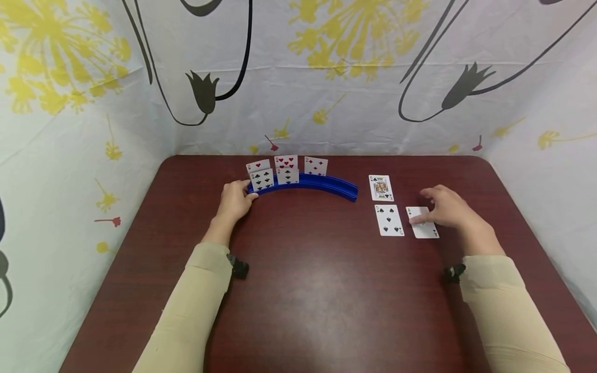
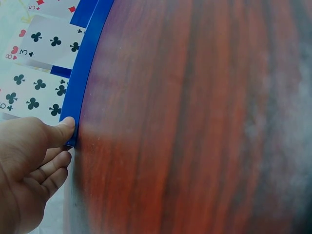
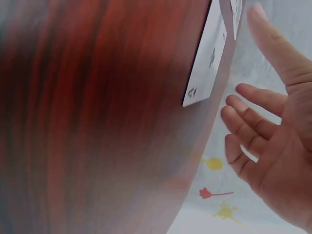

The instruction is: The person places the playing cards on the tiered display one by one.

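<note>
My left hand [image 1: 235,202] grips the left end of a curved blue card holder [image 1: 328,183], thumb on its front edge. Upright in the holder stand a six of clubs [image 1: 262,180] before a heart card [image 1: 258,166], a three of clubs [image 2: 53,43] before an eight of hearts [image 1: 286,161], and a five of diamonds [image 1: 316,166]. On the right, my right hand [image 1: 446,208] hovers with fingers spread over an ace [image 1: 427,231] lying face up, its thumb overlapping the card in the head view. The right wrist view has the hand apart from that card.
Beside the ace lies a five of spades [image 1: 389,220], with a king [image 1: 381,188] above it, both face up. Everything rests on a dark reddish wooden table [image 1: 326,290]. A white patterned cloth [image 1: 298,119] hangs behind the table and at both sides.
</note>
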{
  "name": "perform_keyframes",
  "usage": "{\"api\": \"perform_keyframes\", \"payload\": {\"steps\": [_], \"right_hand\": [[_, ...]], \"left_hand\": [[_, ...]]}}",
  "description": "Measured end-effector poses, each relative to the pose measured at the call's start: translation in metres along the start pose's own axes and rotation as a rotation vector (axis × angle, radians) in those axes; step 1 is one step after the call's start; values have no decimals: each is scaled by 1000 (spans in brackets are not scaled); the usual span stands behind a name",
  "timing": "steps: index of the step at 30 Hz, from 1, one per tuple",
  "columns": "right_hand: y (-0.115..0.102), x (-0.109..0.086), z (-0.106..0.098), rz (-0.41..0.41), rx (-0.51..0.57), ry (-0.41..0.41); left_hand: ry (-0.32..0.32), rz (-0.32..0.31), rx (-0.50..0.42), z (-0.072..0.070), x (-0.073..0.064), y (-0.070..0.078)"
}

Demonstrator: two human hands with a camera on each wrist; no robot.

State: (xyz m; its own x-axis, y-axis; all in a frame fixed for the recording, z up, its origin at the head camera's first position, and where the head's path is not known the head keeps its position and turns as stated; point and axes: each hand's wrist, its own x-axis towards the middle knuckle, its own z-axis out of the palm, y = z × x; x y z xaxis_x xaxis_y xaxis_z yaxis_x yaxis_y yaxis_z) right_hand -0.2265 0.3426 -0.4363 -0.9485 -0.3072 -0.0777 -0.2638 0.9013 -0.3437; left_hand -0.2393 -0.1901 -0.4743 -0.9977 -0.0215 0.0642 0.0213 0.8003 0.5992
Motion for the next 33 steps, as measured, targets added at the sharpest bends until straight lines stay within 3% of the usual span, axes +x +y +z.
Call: {"api": "perform_keyframes", "payload": {"steps": [5, 12, 33], "right_hand": [[4, -4, 0, 35, -9, -119], [6, -7, -1, 38, -19, -159], [12, -10, 3, 66, -3, -98]], "left_hand": [[0, -5, -4, -1, -1, 0], [3, -11, -10, 0, 0, 0], [-4, -7, -8, 0, -1, 0]]}}
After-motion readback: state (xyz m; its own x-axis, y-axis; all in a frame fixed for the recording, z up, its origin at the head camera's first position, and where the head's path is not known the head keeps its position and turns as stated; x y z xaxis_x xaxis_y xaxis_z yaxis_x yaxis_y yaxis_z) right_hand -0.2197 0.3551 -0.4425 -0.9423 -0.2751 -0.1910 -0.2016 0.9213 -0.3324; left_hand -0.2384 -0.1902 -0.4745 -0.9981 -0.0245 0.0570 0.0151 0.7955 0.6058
